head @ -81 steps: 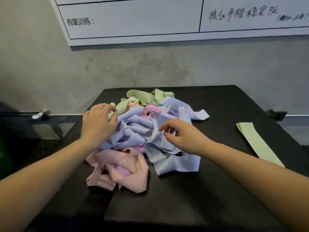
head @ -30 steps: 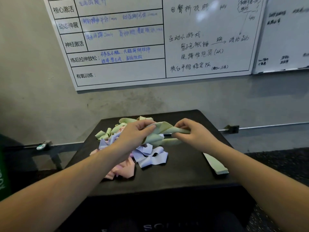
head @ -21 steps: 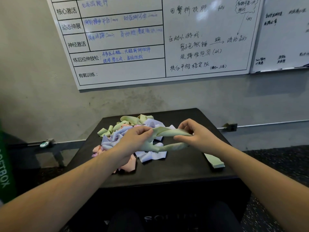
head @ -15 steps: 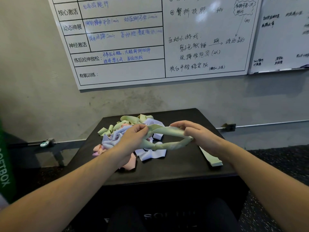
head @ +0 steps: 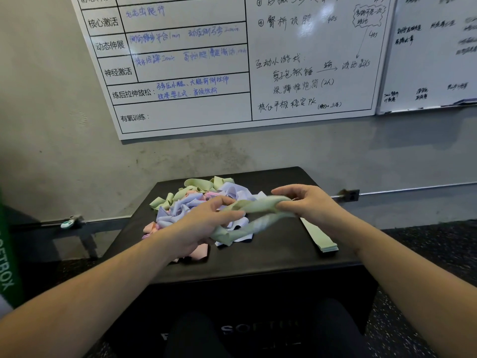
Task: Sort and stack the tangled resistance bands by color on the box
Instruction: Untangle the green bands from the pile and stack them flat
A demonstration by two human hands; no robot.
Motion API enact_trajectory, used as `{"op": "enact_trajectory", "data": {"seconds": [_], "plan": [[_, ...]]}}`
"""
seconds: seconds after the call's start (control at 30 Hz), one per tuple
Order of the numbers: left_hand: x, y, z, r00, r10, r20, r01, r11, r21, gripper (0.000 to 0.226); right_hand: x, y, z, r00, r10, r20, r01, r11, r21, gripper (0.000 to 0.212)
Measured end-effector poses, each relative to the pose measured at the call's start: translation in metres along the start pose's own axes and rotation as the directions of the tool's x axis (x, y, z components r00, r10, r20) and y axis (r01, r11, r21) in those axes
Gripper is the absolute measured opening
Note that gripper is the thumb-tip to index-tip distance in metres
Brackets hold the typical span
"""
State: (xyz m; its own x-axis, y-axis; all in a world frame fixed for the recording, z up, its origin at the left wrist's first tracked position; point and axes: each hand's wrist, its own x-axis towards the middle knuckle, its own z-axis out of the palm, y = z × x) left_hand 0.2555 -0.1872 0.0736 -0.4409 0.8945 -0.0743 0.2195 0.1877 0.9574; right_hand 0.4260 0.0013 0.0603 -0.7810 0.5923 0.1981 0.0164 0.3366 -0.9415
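Observation:
A tangled pile of green, lilac and pink resistance bands point(head: 196, 202) lies on the far left of the black box point(head: 258, 257). Above the box I hold a twisted light green band point(head: 255, 206) as a loop between both hands. My left hand point(head: 204, 226) pinches its left end just over the pile. My right hand point(head: 307, 202) grips its right end. A flat stack of green bands point(head: 320, 237) lies on the right side of the box, partly behind my right forearm.
A grey wall with two whiteboards point(head: 232, 60) stands right behind the box. A metal rail point(head: 413, 189) runs along the wall at box height. A green strip point(head: 7, 254) with white letters shows at the left edge. Dark floor surrounds the box.
Since the first frame I lifted a green band out of the pile and stepped back. Over the last second the loop has dropped slightly and both hands have shifted their hold on it.

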Motion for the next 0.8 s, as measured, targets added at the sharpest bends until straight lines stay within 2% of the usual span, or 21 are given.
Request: {"op": "enact_trajectory", "data": {"seconds": [0.07, 0.13, 0.23, 0.3, 0.37, 0.43, 0.47, 0.53, 0.7, 0.8], "plan": [[0.0, -0.002, 0.004, 0.999, 0.04, -0.005, -0.04, 0.999, 0.028, 0.02, 0.0, 0.002, 0.0, 1.0, 0.008, -0.019, -0.009, 0.996, -0.088, 0.017], [0.002, -0.004, 0.007, 0.996, 0.076, -0.038, -0.075, 0.996, 0.041, 0.032, 0.0, 0.005, 0.001, 0.994, -0.039, -0.1, 0.013, 0.968, -0.249, 0.005], [0.004, -0.007, 0.012, 0.995, 0.098, -0.022, -0.096, 0.993, 0.071, 0.041, -0.002, 0.012, 0.001, 0.959, -0.141, -0.245, 0.029, 0.912, -0.409, 0.037], [0.005, -0.009, 0.012, 0.994, 0.101, -0.038, -0.098, 0.992, 0.079, 0.036, -0.004, 0.01, 0.002, 0.962, -0.131, -0.24, 0.013, 0.899, -0.438, 0.05], [0.007, -0.01, 0.012, 0.993, 0.086, -0.077, -0.076, 0.99, 0.12, 0.03, -0.007, 0.005, 0.004, 0.987, -0.022, -0.158, -0.023, 0.96, -0.278, 0.054], [0.009, -0.013, 0.013, 0.988, 0.098, -0.118, -0.081, 0.987, 0.139, 0.03, -0.008, 0.002, 0.005, 0.995, 0.094, -0.041, -0.092, 0.995, 0.044, 0.038], [0.009, -0.013, 0.014, 0.983, 0.117, -0.14, -0.1, 0.987, 0.123, 0.029, -0.009, 0.002, 0.006, 0.992, 0.123, 0.025, -0.126, 0.972, 0.2, 0.031], [0.009, -0.015, 0.015, 0.97, 0.159, -0.183, -0.147, 0.986, 0.078, 0.026, -0.013, 0.002, 0.005, 0.984, 0.126, 0.126, -0.169, 0.886, 0.431, 0.034], [0.012, -0.019, 0.014, 0.937, 0.199, -0.287, -0.228, 0.971, -0.07, 0.015, -0.02, 0.0, 0.001, 0.96, 0.058, 0.275, -0.219, 0.768, 0.602, 0.031], [0.013, -0.023, 0.01, 0.937, 0.139, -0.322, -0.205, 0.962, -0.182, 0.012, -0.025, -0.001, -0.003, 0.969, 0.037, 0.246, -0.177, 0.796, 0.578, 0.05]]}}
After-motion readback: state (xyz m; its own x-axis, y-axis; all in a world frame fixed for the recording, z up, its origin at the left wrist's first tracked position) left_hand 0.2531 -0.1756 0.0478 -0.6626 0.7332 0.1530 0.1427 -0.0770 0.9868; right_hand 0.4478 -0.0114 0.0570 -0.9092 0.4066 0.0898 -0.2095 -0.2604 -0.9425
